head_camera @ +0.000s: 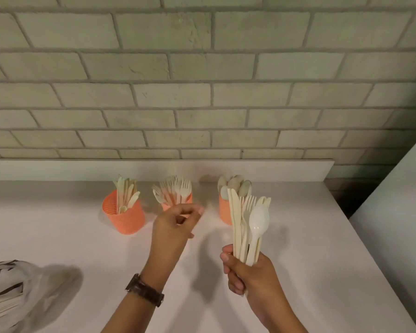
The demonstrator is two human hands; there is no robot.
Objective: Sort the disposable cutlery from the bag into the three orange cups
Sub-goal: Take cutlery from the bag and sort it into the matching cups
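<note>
Three orange cups stand in a row near the wall. The left cup (125, 217) holds knives, the middle cup (167, 205) holds forks, and the right cup (224, 211) holds spoons. My right hand (245, 272) grips an upright bunch of cream cutlery (249, 222), a mix of knives, forks and spoons, in front of the right cup. My left hand (172, 227), with a watch on its wrist, hovers just in front of the middle cup with fingers loosely curled and nothing in them. The bag (7, 294) lies at the lower left.
A white counter (310, 260) runs to a low white ledge (154, 169) under a pale brick wall. A white panel (394, 212) rises at the right past the counter's edge.
</note>
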